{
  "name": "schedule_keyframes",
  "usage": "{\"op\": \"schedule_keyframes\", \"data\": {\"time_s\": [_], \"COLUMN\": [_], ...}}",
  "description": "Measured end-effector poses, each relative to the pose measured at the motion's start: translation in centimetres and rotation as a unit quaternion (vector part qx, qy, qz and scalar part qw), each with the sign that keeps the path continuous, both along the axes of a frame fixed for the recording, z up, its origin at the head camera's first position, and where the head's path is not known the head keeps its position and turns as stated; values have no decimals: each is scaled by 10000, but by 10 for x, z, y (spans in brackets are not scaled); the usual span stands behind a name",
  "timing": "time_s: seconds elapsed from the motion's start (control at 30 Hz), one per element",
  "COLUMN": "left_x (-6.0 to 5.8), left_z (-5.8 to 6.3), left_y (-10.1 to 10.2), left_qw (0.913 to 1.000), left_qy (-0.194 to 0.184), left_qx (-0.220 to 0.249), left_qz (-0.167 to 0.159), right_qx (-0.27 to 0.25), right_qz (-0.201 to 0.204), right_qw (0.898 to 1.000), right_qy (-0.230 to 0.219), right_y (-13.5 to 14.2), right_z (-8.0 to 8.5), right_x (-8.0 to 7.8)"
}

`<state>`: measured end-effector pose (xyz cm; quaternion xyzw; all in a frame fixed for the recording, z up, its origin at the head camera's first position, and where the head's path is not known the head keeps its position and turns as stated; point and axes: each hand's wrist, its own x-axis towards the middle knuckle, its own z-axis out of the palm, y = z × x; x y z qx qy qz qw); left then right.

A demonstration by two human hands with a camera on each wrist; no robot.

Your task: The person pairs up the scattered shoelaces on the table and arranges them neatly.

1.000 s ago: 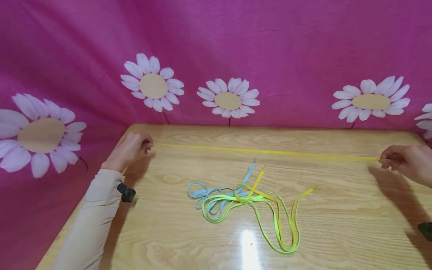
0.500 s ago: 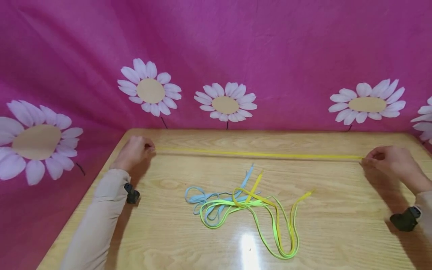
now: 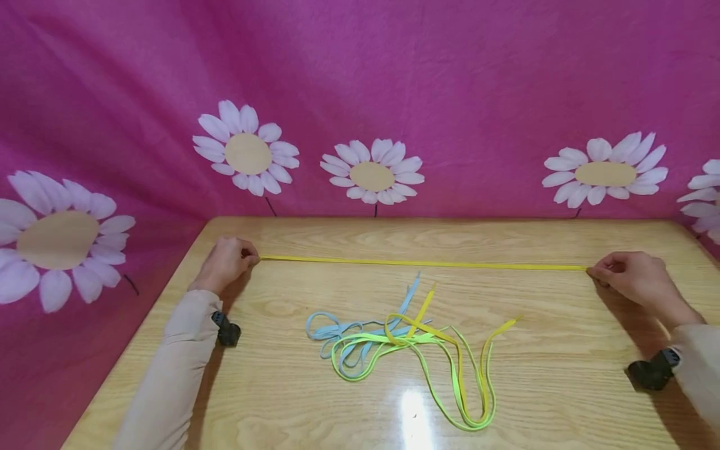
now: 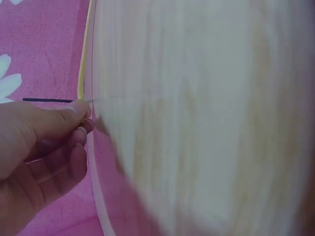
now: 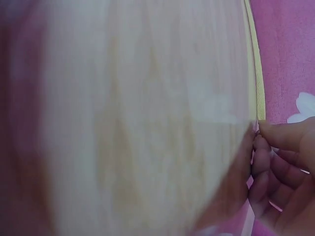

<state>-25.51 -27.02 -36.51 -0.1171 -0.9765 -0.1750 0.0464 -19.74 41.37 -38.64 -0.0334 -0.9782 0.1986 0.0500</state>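
Across the table (image 3: 281, 387), left grip (image 3: 225, 262) and right grip (image 3: 635, 280) pinching yellow lace (image 3: 424, 264), nearby, perhaps three tangled laces (image 3: 407, 339).

Yellow stretched lace (image 3: 422, 264), pale blue lace (image 3: 332, 329), neon-green lace (image 3: 430, 375), wood-grained tabletop (image 3: 281, 387), white-daisied magenta cloth (image 3: 461, 75)

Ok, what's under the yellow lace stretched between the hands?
Along both sides of the yellow lace, wooden table shows. The strip directly beneath is covered, so it can't be seen. The left hand and right hand hide what lies below the lace's pinched ends.
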Motion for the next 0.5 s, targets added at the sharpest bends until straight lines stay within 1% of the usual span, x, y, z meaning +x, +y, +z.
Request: {"op": "schedule_keyframes", "data": {"time_s": [0.07,0.23,0.5], "left_x": [1,1,1], "left_z": [-1,-1,0], "left_y": [1,3,2], "left_qw": [10000,9999,9998], "left_qy": [-62,-82,12], "left_qx": [-7,15,-77], "left_qz": [46,95,-161], "right_qx": [-10,10,-80], "right_qz": [-15,-69,1], "right_qw": [10000,9999,9999], "right_qy": [-57,-109,-92], "right_y": [-1,-4,0], "right_z": [0,-1,-5], "right_x": [0,-1,-2]}}
